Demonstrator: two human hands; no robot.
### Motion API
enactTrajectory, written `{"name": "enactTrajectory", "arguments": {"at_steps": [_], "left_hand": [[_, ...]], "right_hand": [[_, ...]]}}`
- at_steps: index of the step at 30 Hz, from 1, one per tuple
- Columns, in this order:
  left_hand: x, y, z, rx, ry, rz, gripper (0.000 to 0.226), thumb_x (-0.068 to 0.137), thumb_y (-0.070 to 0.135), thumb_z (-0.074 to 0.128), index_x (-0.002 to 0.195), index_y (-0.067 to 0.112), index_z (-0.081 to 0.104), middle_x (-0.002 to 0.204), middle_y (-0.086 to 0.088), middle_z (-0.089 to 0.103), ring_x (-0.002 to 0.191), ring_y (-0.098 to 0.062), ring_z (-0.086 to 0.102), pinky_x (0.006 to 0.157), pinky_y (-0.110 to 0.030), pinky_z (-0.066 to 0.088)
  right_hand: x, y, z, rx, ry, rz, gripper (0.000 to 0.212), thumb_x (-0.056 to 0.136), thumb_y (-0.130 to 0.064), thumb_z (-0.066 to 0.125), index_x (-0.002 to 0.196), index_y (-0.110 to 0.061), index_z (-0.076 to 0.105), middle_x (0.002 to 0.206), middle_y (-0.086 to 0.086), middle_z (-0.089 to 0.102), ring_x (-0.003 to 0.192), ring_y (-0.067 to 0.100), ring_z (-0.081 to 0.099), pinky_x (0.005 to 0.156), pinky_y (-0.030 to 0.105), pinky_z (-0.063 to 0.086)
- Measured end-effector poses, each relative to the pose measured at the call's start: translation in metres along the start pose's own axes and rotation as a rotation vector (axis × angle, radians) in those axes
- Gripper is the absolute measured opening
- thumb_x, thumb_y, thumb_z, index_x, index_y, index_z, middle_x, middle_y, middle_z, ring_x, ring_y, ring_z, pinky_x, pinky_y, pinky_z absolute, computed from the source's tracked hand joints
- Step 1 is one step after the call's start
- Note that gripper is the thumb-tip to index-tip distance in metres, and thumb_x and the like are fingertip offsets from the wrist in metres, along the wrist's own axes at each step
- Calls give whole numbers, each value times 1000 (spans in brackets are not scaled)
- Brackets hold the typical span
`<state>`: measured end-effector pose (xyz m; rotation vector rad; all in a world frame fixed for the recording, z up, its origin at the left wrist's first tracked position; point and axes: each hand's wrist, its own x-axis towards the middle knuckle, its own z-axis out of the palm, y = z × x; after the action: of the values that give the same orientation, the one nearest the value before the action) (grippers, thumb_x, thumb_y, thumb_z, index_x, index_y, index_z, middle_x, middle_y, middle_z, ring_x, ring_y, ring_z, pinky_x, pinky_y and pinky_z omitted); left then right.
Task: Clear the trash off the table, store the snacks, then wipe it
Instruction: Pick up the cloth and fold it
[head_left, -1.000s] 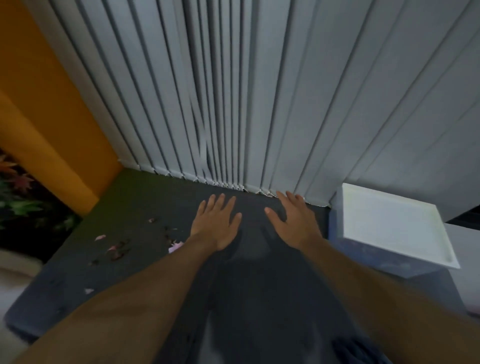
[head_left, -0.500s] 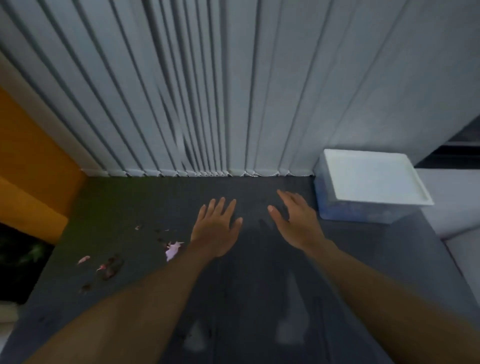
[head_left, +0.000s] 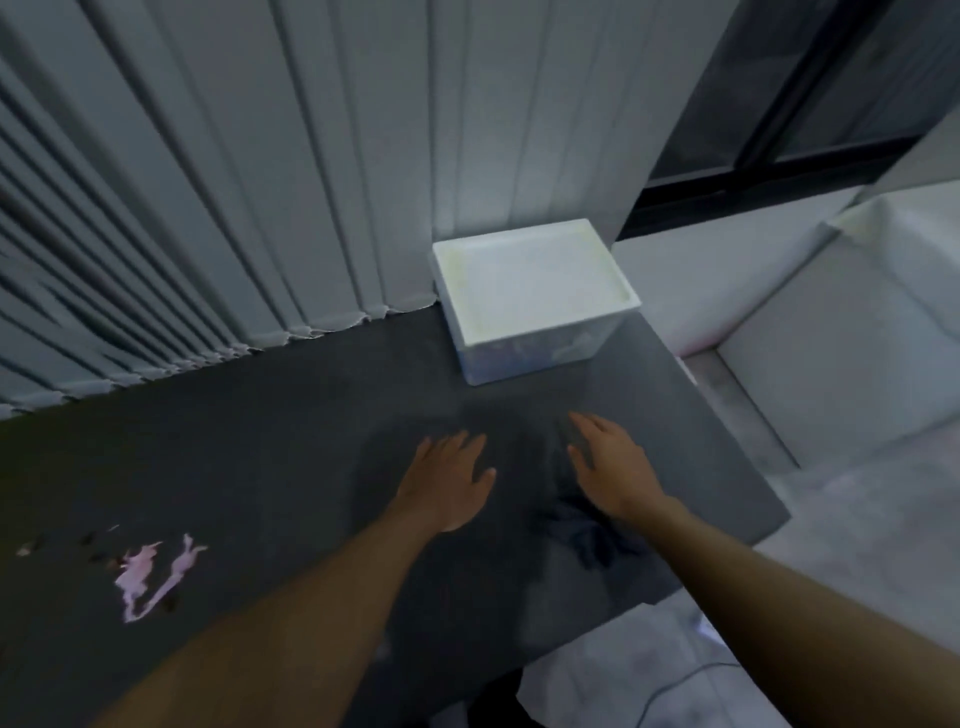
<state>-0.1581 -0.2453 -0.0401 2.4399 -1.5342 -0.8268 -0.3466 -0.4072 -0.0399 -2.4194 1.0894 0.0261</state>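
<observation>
Trash remains on the dark table (head_left: 260, 441): one crumpled pink wrapper (head_left: 150, 571) lies near the front-left part of the top, with a handful of small dark and pale scraps (head_left: 98, 551) scattered just beside it toward the left edge; they are too blurred to count exactly. One lidded white storage box (head_left: 530, 296) stands at the back-right corner, against the vertical blinds (head_left: 234, 182), and coloured shapes show faintly through its translucent wall, though what they are cannot be told. One dark cloth (head_left: 587, 535) lies bunched near the front-right edge, just beneath the right wrist. No loose snack packets show on the top, so the storing step looks done or nearly so; clearing the trash appears unfinished, and wiping seems not to have begun, since the cloth is not in either hand. The person's left hand (head_left: 447, 483) hovers palm-down over the middle of the table, fingers spread and relaxed, gripping nothing. The right hand (head_left: 608, 467) hovers alongside it, nearer the box, also flat with fingers loose and empty. Whether either palm touches the surface cannot be told. What is left, by this view, is lifting away the wrapper and scraps and then wiping the top.
</observation>
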Motion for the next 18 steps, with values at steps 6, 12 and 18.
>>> {"name": "enactTrajectory", "arguments": {"at_steps": [6, 12, 18], "left_hand": [[24, 52, 53, -119, -172, 115, 68, 100, 43, 46, 157, 20, 19, 163, -1, 21, 148, -22, 22, 121, -35, 19], [38, 77, 75, -226, -259, 54, 37, 93, 26, 59, 128, 17, 54, 125, -5, 58, 113, -23, 55, 94, -36, 48], [35, 69, 45, -340, -116, -30, 8, 77, 19, 62, 76, 21, 54, 84, 3, 53, 74, -13, 53, 54, -25, 37]], "right_hand": [[-26, 57, 13, -45, -314, -47, 67, 95, -30, 58, 155, -21, 29, 155, 3, 39, 141, 26, 36, 112, 42, 37], [-22, 57, 20, 73, -308, -73, 29, 83, -13, 61, 112, -14, 63, 108, 8, 65, 98, 28, 60, 81, 41, 51], [9, 27, -10, 173, -273, -145, 17, 73, -17, 74, 78, -19, 59, 81, -7, 54, 71, 10, 50, 56, 18, 34]]}}
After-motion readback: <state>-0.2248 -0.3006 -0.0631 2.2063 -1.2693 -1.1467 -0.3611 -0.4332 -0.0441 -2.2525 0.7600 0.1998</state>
